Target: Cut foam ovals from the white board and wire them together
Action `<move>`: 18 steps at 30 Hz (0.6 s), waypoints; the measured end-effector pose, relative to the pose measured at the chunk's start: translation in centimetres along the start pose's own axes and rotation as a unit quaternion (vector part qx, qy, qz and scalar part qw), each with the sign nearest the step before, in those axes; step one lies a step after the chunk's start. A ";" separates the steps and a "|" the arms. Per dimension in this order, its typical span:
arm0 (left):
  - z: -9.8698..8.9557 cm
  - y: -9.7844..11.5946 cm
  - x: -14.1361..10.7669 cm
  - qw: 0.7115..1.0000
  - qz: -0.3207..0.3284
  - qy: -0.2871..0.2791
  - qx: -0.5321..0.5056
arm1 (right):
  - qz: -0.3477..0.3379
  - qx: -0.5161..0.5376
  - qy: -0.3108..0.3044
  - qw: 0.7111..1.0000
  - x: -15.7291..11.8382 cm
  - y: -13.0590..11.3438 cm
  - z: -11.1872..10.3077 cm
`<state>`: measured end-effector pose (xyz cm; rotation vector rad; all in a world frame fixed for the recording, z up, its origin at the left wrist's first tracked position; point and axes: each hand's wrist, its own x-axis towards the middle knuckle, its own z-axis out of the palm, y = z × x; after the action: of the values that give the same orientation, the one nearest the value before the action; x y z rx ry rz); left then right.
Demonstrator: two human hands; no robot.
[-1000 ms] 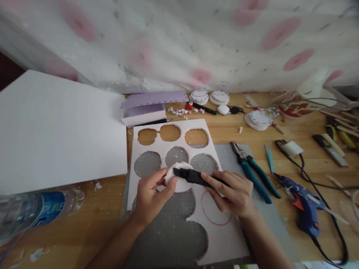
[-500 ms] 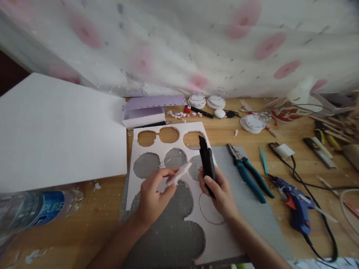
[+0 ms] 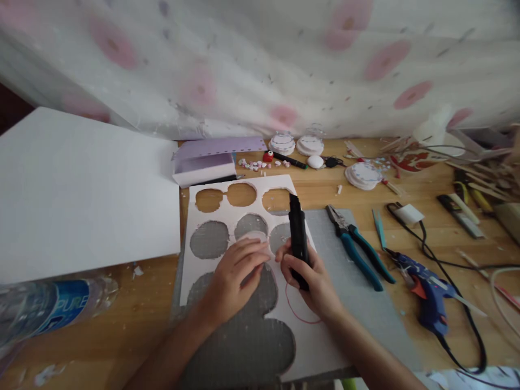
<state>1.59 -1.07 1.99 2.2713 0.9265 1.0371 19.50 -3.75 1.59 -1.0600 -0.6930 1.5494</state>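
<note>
Over the middle of a white board (image 3: 184, 271) with several round holes, my left hand (image 3: 238, 276) holds a thin white round piece (image 3: 257, 236), mostly covered by the fingers. My right hand (image 3: 311, 276), just to the right, is wrapped around a black utility knife (image 3: 298, 230) that points up and away. A red circle outline (image 3: 298, 314) shows on the board beneath my right hand. Under the board lies a grey cutting mat (image 3: 357, 325).
Teal-handled pliers (image 3: 353, 246) and a blue glue gun (image 3: 430, 295) with its cable lie to the right. At the left are a large white sheet (image 3: 89, 200) and a plastic bottle (image 3: 60, 306). A purple box (image 3: 205, 170) and stacked white discs (image 3: 363, 176) stand behind.
My left hand has turned, so its back now faces up and the fingers cover more of the white piece. The knife stands more upright, and my right fingers have shifted towards my left hand.
</note>
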 end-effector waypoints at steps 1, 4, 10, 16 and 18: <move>0.0 0.1 0.0 1.000 -0.005 -0.002 -0.010 | 0.006 -0.001 0.002 1.000 0.0 0.1 0.0; -0.3 0.4 0.1 0.998 -0.029 0.015 -0.049 | 0.008 -0.016 0.030 0.999 0.1 0.4 -0.1; -0.3 -0.5 0.0 0.997 -0.062 0.015 0.048 | 0.013 -0.062 0.056 0.996 0.6 1.0 -0.5; 0.1 -2.4 -0.5 0.986 -0.053 0.005 0.159 | 0.002 -0.048 0.036 0.998 0.6 1.1 -0.6; -0.2 -2.2 -0.4 0.984 -0.046 0.042 0.170 | -0.006 -0.075 0.027 0.997 0.4 1.0 -0.6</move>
<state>0.39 0.10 0.55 2.4419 1.3167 1.0031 19.58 -3.64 0.36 -1.2029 -0.7856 1.4715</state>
